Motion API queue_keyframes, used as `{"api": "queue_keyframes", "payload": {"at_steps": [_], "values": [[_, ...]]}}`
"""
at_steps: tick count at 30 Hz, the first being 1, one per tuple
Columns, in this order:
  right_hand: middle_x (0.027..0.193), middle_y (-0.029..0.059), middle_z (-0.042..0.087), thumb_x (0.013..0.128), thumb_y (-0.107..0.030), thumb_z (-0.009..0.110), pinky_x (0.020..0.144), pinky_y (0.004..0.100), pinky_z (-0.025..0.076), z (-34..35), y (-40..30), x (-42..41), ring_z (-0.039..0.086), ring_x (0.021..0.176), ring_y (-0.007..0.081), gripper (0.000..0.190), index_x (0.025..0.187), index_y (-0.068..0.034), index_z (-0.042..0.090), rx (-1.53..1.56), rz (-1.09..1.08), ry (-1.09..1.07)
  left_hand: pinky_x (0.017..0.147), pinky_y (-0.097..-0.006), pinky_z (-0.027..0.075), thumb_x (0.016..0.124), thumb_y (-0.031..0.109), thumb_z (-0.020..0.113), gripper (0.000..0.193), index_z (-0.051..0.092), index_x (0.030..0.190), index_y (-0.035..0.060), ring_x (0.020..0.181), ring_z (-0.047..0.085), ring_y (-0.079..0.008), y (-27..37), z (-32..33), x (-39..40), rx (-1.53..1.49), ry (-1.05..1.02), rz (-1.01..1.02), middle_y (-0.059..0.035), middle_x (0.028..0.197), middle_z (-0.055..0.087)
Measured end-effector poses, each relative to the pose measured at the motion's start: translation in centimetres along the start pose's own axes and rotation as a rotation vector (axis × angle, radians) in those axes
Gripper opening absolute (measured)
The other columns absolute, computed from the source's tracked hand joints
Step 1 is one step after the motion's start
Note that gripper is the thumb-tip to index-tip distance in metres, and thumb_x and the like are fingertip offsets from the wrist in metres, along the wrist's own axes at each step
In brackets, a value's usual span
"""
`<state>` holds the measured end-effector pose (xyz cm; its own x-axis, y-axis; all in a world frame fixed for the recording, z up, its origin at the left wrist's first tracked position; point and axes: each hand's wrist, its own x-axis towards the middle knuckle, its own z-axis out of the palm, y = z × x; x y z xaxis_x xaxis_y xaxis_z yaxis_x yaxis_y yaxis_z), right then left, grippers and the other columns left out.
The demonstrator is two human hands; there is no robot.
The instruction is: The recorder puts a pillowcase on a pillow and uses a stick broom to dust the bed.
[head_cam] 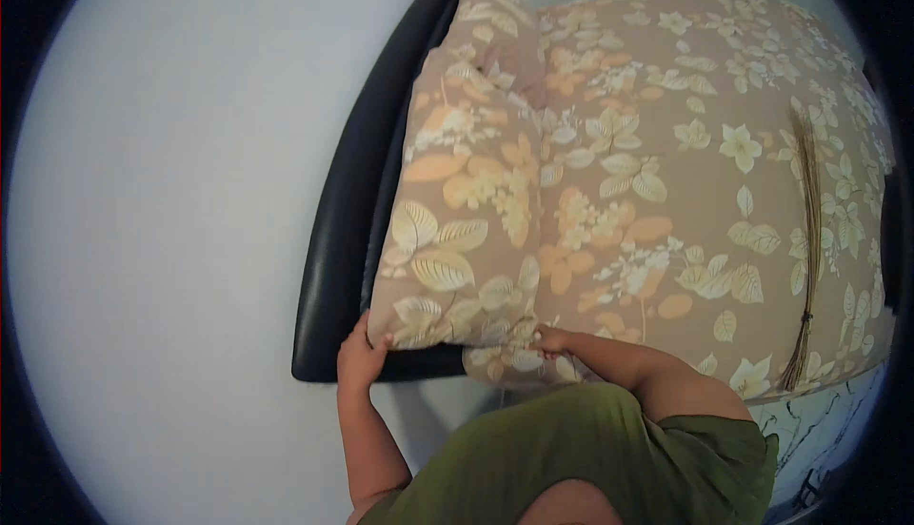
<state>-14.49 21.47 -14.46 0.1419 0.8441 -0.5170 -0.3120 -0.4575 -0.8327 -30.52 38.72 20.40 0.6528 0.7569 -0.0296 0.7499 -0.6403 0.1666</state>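
Observation:
Floral pillows lie in a row along the dark headboard of a bed. My left hand grips the near outer corner of the closest pillow, beside the headboard, with the thumb on top. At the same pillow's other near corner is my right hand, its fingers closed on the fabric. The bedsheet bears the same floral print and spreads to the right of the pillows. Part of the far pillow is overlapped by the nearer one.
A broom of thin sticks, tied near one end, lies on the right part of the bed. A pale wall rises behind the headboard. White dark-veined flooring shows at the lower right.

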Motion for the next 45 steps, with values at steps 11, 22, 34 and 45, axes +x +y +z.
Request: {"api": "queue_keyframes", "payload": {"at_steps": [11, 22, 34, 45], "values": [[0.063, 0.0115, 0.057, 0.070, -0.009, 0.064, 0.039, 0.0295, 0.042, -0.3, -2.4, 1.4, 0.053, 0.043, 0.0166, 0.062, 0.120, 0.004, 0.031, -0.091, -0.058, 0.450, 0.065, -0.0303, 0.046, 0.080, 0.010, 0.055, 0.022, 0.060, 0.099, 0.0017, 0.069, 0.062, -0.0234, -3.4, 0.9, -1.0, -0.176, 0.395, 0.054, -0.0153, 0.078, 0.063], [0.098, 0.0217, 0.058, 0.072, -0.026, 0.055, 0.081, 0.0379, 0.043, 1.1, -0.5, 3.5, 0.055, 0.093, 0.0350, 0.039, 0.103, -0.001, 0.054, -0.480, -0.247, 0.549, 0.053, -0.0231, 0.045, 0.083, 0.005, 0.051, 0.011, 0.055, 0.090, -0.0024, 0.055, 0.055, -0.0090, -5.3, 2.0, -0.3, -0.570, 0.354, 0.081, -0.0077, 0.068, 0.059], [0.095, 0.0152, 0.053, 0.065, -0.006, 0.056, 0.080, 0.0364, 0.041, -6.7, 7.3, -11.3, 0.051, 0.091, 0.0295, 0.033, 0.098, -0.005, 0.052, -0.224, -0.306, 1.090, 0.059, -0.0279, 0.048, 0.077, 0.002, 0.049, 0.019, 0.055, 0.095, -0.0036, 0.064, 0.060, -0.0170, -6.2, 3.0, 0.5, -0.441, 0.440, 0.226, -0.0136, 0.078, 0.061], [0.139, 0.0162, 0.021, 0.079, -0.018, 0.045, 0.105, 0.0385, 0.017, -24.3, 16.3, -40.1, 0.017, 0.130, 0.0295, 0.057, 0.132, -0.006, 0.028, -0.270, 0.904, 1.691, 0.061, -0.0312, 0.048, 0.070, 0.003, 0.051, 0.029, 0.055, 0.098, -0.0022, 0.064, 0.061, -0.0201, -3.9, 1.1, 0.1, -0.368, 0.202, 0.037, -0.0125, 0.077, 0.061]]}}
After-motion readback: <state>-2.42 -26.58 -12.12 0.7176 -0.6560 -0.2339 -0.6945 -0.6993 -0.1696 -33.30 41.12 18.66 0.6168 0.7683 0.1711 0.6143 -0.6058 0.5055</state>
